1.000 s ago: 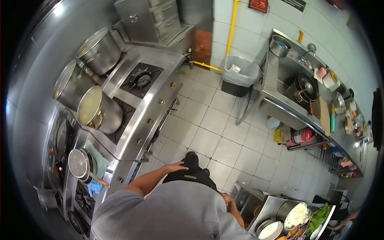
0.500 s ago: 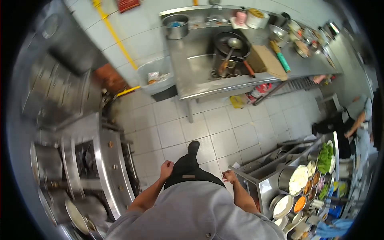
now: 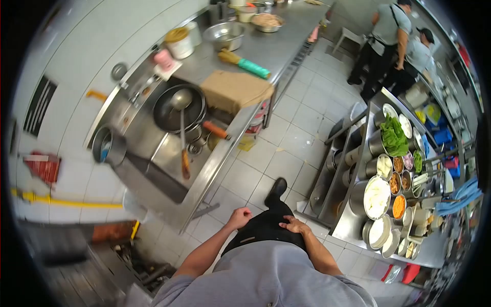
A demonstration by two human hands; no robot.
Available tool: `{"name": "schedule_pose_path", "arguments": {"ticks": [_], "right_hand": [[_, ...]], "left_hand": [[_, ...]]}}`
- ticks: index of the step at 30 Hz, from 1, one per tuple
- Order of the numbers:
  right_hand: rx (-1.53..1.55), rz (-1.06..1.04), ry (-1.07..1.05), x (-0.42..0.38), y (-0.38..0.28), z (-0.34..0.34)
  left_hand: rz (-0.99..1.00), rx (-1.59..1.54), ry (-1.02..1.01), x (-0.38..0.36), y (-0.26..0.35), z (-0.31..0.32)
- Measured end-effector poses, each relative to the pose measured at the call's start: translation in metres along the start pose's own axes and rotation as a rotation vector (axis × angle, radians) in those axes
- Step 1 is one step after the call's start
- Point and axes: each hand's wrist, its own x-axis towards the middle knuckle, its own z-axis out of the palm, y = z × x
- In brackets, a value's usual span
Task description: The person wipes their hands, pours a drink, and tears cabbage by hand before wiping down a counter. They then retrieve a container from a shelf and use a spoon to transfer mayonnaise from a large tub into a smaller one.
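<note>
My left hand (image 3: 238, 218) hangs beside my left thigh with its fingers curled in, and nothing shows in it. Over the front of my dark trousers, my right hand (image 3: 295, 225) has its fingers apart and holds nothing. Ahead on the left is a steel sink (image 3: 153, 153) with a black wok (image 3: 166, 110) in it. A ladle (image 3: 182, 128) with a wooden handle lies across the wok. To the right of my right hand stands a steel prep counter (image 3: 348, 220) bearing a pot of white shredded food (image 3: 377, 197), lettuce (image 3: 395, 135) and a tub of orange shreds (image 3: 399, 206).
A cardboard piece (image 3: 235, 89), a brush with a green handle (image 3: 245, 64) and a metal bowl (image 3: 225, 36) are on the counter beyond the sink. Two co-workers (image 3: 391, 36) stand at the far right. Tiled floor (image 3: 276, 169) runs between the sink and the prep counter.
My view has turned right, so the sink now lies to my left and the stove is out of view. My right hand has come in against my trousers.
</note>
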Motion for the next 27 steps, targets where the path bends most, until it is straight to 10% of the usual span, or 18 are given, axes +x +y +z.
{"name": "schedule_pose_path", "arguments": {"ticks": [10, 17, 27], "right_hand": [[0.024, -0.039, 0.002, 0.101, -0.021, -0.241], [0.404, -0.131, 0.338, 0.145, -0.031, -0.420], [0.928, 0.095, 0.374, 0.263, 0.020, -0.635]], "left_hand": [[-0.061, 0.360, -0.498, 0.230, 0.071, -0.002], [0.301, 0.624, -0.366, 0.388, 0.257, 0.000], [0.217, 0.698, -0.740, 0.704, 0.402, 0.031]]}}
